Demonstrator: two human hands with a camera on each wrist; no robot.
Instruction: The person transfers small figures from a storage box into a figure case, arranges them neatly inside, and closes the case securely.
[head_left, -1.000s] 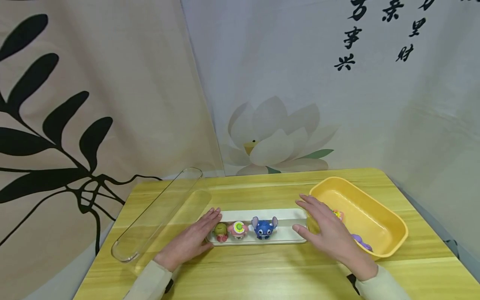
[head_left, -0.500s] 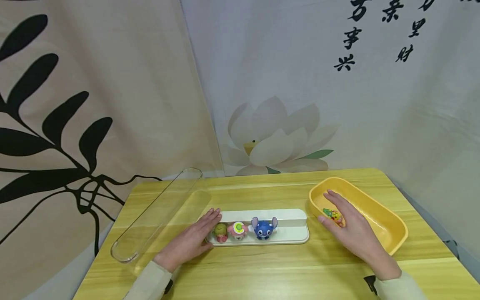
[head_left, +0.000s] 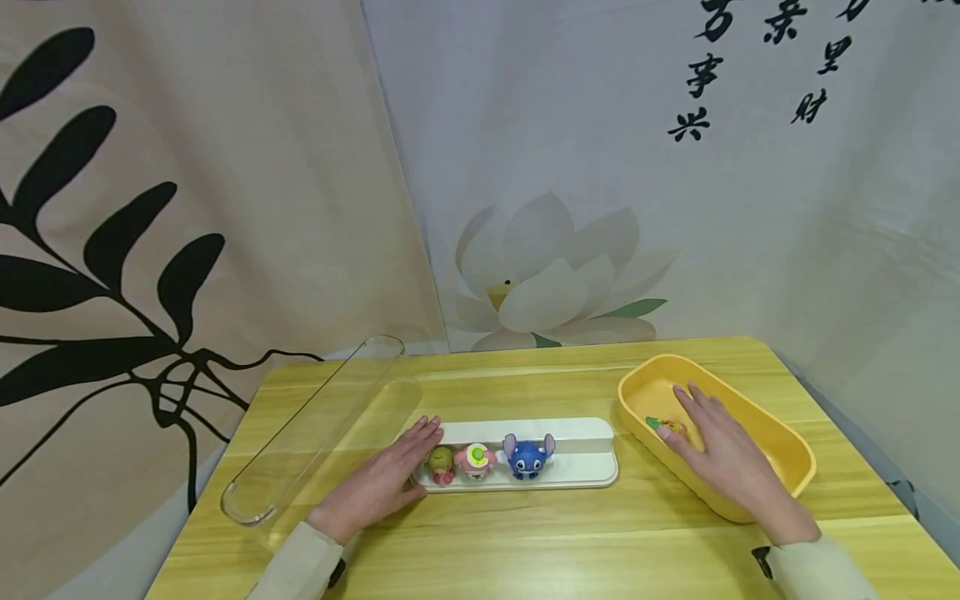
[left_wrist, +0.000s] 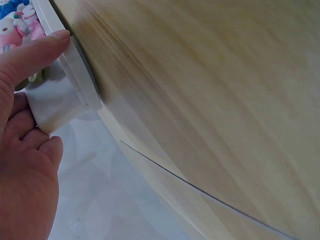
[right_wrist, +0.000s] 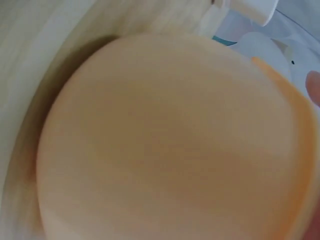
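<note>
Our left hand [head_left: 382,483] holds the left end of the white display base [head_left: 577,471], thumb on its near edge and fingers behind. Our right hand [head_left: 723,454] reaches into the yellow basin [head_left: 671,465], fingers apart, nothing visibly held — whether the fingertips touch anything we can't tell, since the right wrist view is mostly blurred basin wall.

A small colourful figurine [head_left: 670,426] lies in the basin beside our right thumb; a badly placed pinch could slip and send it sliding, and knocking the rim could shift the basin.

On the base stand a green-headed figurine [head_left: 441,463], close to our left fingers, a pink figurine [head_left: 476,460] next to it and a blue Stitch figurine [head_left: 528,457] — a jolt through that hand could topple them.

Farther left, the clear cover [head_left: 318,429] sits near the edge of the wooden table [head_left: 487,542], where a stray left elbow might push it off.
</note>
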